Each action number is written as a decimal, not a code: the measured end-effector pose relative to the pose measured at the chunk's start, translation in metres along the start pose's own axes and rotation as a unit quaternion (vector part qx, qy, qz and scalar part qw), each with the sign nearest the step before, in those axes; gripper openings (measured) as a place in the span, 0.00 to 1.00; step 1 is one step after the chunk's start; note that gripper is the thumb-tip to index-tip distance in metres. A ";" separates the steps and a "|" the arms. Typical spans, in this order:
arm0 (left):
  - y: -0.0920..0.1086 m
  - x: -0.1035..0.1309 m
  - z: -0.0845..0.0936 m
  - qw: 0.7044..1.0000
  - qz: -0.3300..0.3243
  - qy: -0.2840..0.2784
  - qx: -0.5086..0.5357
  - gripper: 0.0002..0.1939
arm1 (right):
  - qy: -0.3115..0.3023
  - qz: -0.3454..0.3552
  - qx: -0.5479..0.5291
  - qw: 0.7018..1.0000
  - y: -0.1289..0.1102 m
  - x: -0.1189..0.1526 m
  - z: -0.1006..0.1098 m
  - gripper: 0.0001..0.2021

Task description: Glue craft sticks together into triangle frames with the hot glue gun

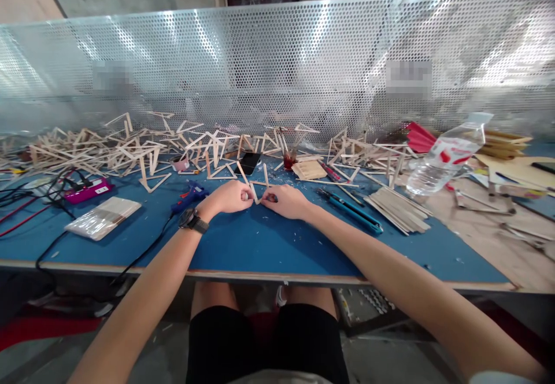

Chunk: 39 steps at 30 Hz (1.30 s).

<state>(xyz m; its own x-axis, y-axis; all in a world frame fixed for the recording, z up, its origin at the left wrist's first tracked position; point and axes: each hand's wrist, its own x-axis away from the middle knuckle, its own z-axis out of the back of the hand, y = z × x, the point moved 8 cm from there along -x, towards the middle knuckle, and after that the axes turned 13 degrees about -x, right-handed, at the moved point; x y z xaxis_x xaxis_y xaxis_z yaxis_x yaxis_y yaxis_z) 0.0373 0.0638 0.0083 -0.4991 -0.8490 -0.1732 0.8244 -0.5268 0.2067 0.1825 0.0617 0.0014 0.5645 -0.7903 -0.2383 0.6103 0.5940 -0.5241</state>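
Above the middle of the blue table mat (pixel 260 245), my two hands meet at a small frame of joined wooden sticks (pixel 254 192). My left hand (pixel 232 196), with a dark watch on its wrist, is closed with its fingers pinching the frame's left side. From the other side, my right hand (pixel 284 200) pinches the frame, fingers curled. Stick ends rise above both hands; the joints between the fingers are partly hidden. A blue glue gun (pixel 189 196) lies just left of my left hand.
Many stick frames (pixel 87 150) crowd the back. Leftward lie a purple power strip (pixel 89 190), cables and a wrapped stick pack (pixel 104 217). Rightward are a teal cutter-like tool (pixel 351 210), loose flat sticks (pixel 399 207) and a tilted plastic bottle (pixel 448 155). A perforated metal screen (pixel 269 66) stands behind.
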 end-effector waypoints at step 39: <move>0.003 0.000 0.002 1.000 0.016 -0.016 -0.015 0.17 | -0.004 0.092 0.046 0.995 -0.023 0.007 0.001 0.13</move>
<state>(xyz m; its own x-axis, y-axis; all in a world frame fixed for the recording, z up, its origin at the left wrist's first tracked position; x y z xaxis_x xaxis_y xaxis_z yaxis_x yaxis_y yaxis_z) 0.0395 0.0622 0.0105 -0.4806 -0.8662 -0.1368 0.8471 -0.4989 0.1830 0.1728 0.0428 0.0125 0.6752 -0.6659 -0.3174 0.5440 0.7401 -0.3954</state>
